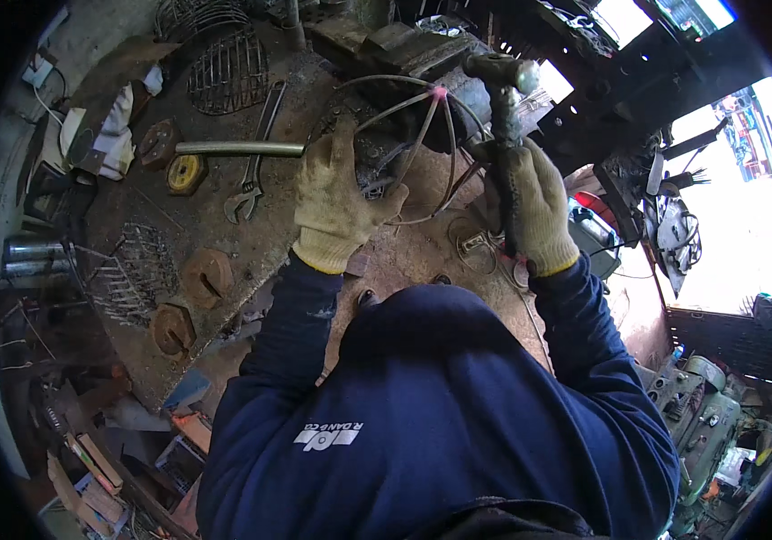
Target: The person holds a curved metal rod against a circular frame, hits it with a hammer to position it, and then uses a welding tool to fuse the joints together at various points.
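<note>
My left hand (336,202), in a pale knit work glove, is at the left side of a domed wire frame (421,139). Its thumb and fingers grip the frame's rods, though the exact hold is partly hidden. Several curved metal rods meet at a joint glowing pinkish-red at the top of the frame. To the right, my gloved right hand (539,207) is wrapped around the dark handle of a hammer (501,72). The hammer's head points away from me, just right of the glowing joint.
On the worktable (147,270) at left lie an adjustable wrench (246,196), a metal pipe (240,148), a yellow round piece (186,174), rusty slotted blocks (208,276) and wire grates (228,72). A dark vise-like block (395,49) stands beyond the frame. Machinery (705,423) is at lower right.
</note>
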The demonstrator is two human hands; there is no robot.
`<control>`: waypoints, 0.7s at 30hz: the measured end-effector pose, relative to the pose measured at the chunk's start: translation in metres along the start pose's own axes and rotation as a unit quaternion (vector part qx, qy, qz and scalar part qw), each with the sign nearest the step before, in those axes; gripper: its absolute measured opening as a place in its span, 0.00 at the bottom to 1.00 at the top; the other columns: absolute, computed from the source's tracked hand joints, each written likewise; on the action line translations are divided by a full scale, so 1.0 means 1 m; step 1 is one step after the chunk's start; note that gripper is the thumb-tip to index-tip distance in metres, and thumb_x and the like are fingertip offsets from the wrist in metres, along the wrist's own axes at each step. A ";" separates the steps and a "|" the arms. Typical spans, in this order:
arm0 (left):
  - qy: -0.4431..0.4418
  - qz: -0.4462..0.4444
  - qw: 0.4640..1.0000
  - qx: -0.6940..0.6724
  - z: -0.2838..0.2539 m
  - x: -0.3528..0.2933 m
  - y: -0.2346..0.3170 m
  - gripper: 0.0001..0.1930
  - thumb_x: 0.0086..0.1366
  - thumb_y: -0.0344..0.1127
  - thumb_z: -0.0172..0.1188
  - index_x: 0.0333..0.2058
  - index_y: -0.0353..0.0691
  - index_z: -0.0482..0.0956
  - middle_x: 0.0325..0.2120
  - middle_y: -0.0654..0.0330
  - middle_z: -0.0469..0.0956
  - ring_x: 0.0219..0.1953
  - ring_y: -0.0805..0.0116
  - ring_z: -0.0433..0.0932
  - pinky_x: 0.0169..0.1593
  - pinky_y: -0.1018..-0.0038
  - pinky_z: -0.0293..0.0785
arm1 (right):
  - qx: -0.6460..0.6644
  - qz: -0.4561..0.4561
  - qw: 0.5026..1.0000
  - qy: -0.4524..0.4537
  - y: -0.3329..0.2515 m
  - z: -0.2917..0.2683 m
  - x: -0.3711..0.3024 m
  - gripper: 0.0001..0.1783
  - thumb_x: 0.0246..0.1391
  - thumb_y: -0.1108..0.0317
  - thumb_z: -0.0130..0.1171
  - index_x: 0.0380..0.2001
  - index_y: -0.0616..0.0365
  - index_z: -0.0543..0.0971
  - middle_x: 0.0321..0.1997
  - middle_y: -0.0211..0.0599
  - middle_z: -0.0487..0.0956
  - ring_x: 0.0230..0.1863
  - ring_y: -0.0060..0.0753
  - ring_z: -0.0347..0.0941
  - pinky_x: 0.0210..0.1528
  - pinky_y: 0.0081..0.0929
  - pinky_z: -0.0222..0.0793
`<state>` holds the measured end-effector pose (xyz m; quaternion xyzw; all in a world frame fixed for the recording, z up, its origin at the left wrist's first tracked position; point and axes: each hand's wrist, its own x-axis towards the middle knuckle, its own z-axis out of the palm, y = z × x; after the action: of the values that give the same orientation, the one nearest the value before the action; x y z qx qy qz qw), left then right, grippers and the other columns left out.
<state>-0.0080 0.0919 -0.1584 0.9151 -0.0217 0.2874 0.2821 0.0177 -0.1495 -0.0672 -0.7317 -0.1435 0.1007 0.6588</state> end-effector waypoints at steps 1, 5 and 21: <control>0.010 0.007 1.000 -0.005 0.002 -0.002 -0.001 0.56 0.44 0.52 0.76 0.69 0.39 0.58 0.49 0.42 0.69 0.53 0.40 0.71 0.53 0.47 0.73 | -0.058 -0.005 0.998 0.006 0.007 0.001 0.003 0.24 0.74 0.51 0.45 0.47 0.61 0.80 0.24 0.27 0.74 0.19 0.17 0.66 0.22 0.21 0.62; 0.032 0.026 0.999 -0.002 0.003 -0.002 -0.001 0.55 0.44 0.48 0.78 0.69 0.39 0.58 0.50 0.39 0.69 0.51 0.40 0.73 0.52 0.48 0.74 | -0.151 -0.012 0.988 0.019 0.022 0.002 0.011 0.24 0.74 0.52 0.45 0.47 0.62 0.80 0.23 0.27 0.74 0.21 0.16 0.67 0.23 0.20 0.63; 0.021 0.029 0.999 0.013 -0.001 -0.001 -0.002 0.56 0.44 0.47 0.78 0.69 0.39 0.57 0.50 0.38 0.69 0.49 0.40 0.74 0.51 0.47 0.75 | -0.110 0.012 0.993 0.035 0.022 0.007 0.010 0.24 0.74 0.52 0.46 0.45 0.62 0.80 0.24 0.29 0.75 0.20 0.16 0.67 0.23 0.21 0.63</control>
<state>-0.0089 0.0943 -0.1596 0.9115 -0.0387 0.3150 0.2618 0.0261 -0.1415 -0.0889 -0.8045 -0.1212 0.0665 0.5776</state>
